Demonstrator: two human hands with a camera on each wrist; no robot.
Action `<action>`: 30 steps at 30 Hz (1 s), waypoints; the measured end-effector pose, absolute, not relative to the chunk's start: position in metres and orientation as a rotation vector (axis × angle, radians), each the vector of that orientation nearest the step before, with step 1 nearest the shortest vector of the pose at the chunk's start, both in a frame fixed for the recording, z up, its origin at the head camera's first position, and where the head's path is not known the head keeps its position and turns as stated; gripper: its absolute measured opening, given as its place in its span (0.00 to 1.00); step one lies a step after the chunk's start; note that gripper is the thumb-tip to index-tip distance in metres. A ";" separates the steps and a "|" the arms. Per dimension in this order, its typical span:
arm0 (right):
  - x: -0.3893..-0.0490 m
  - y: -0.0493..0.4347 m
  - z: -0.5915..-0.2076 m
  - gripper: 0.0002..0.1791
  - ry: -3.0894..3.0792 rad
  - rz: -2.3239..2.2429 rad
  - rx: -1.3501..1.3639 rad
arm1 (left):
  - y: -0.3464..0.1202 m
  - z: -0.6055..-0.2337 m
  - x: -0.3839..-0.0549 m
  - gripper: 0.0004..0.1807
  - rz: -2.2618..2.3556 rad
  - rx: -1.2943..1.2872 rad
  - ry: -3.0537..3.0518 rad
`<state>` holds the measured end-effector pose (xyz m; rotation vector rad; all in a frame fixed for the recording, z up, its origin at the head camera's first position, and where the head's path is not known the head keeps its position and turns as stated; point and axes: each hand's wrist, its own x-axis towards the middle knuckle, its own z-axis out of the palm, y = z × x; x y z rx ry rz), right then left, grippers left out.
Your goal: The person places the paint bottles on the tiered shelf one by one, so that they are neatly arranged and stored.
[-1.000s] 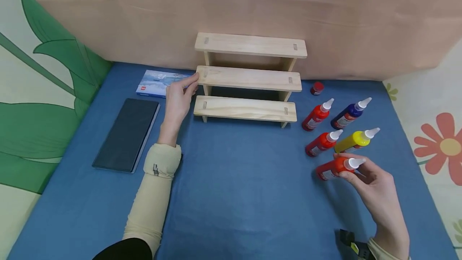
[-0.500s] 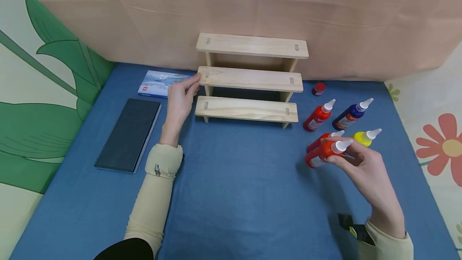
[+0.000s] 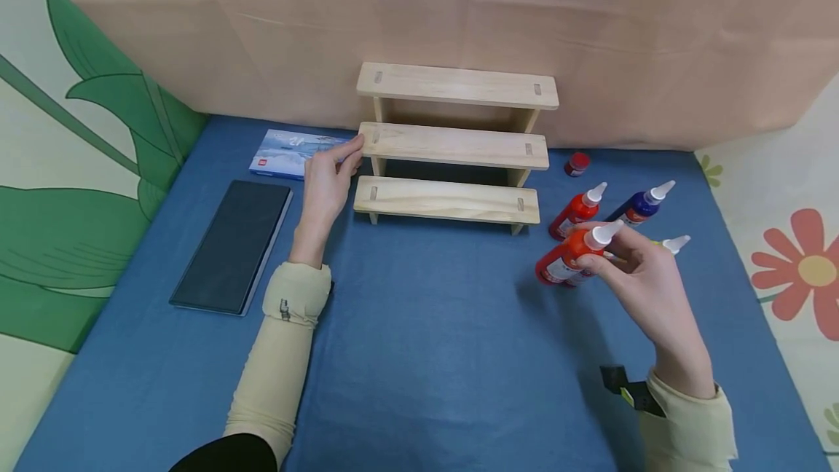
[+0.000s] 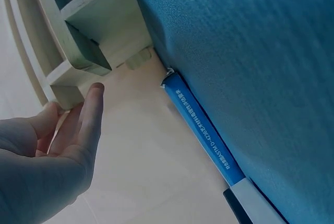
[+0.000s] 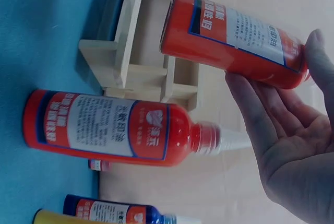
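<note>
My right hand (image 3: 645, 272) holds a red squeeze bottle of paint (image 3: 565, 256) with a white pointed cap, between thumb and fingers. The right wrist view shows this red bottle (image 5: 229, 41) raised above the table, beside another red bottle (image 5: 104, 125) standing upright. From the head, the held bottle mostly hides that one. A three-tier wooden shelf (image 3: 452, 144) stands at the back middle. At the left end of its middle board, my left hand (image 3: 328, 181) pinches the edge with thumb and forefinger; the left wrist view shows the fingertips at the board end (image 4: 68, 97).
Behind the held bottle stand a red bottle (image 3: 573, 213) and a dark blue bottle (image 3: 639, 206). A yellow bottle (image 5: 57, 217) is partly hidden by my right hand. A small red-lidded jar (image 3: 577, 163) sits farther back. On the left lie a dark notebook (image 3: 232, 246) and a blue-white box (image 3: 288, 151).
My right hand has carried the red bottle leftward and away from me, past the yellow bottle and in front of another red one. My left hand stays at the shelf.
</note>
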<state>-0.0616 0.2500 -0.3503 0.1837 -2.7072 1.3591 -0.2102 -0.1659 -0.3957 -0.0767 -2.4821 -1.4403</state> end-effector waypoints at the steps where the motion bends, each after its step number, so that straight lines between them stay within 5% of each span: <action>1: -0.063 0.249 -0.349 0.26 -2.708 1.353 0.169 | -0.166 -0.396 -0.210 0.18 -1.441 -0.075 -2.483; 30: -0.102 0.214 -0.328 0.26 -2.600 1.364 0.156 | -0.166 -0.397 -0.210 0.18 -1.385 -0.078 -2.495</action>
